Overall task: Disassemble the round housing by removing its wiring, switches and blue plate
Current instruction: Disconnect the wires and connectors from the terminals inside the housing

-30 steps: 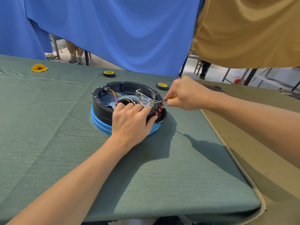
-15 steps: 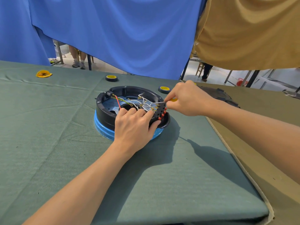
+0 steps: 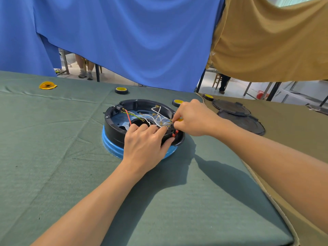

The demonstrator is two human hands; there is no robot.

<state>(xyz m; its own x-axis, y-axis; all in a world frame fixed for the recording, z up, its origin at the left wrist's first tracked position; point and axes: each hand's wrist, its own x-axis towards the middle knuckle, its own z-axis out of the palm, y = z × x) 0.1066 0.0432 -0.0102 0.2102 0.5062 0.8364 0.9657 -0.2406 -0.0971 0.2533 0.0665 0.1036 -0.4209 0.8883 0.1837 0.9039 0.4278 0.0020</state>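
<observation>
Right hand (image 3: 195, 119) has slid in over the round black plastic housing (image 3: 113, 128) on the green-clothed table (image 3: 53, 157), gripping a yellow-handled screwdriver (image 3: 179, 119), left hand (image 3: 145, 144) clamping its rim, so one slip probably tears those thin white wires (image 3: 156, 110).

Single head-worn, wide-angle view. The camera sits above the near edge of the tabletop (image 3: 53, 153) and faces forward and down. Both forearms enter from the lower corners and converge at arm's reach. The left hand (image 3: 145, 144) and right hand (image 3: 193, 119) meet at the round housing (image 3: 113, 129), just above frame centre. The upper half takes in the blue cloth (image 3: 124, 41) and tan cloth (image 3: 266, 41) hanging beyond the far edge. Edges bow near the frame borders.
</observation>
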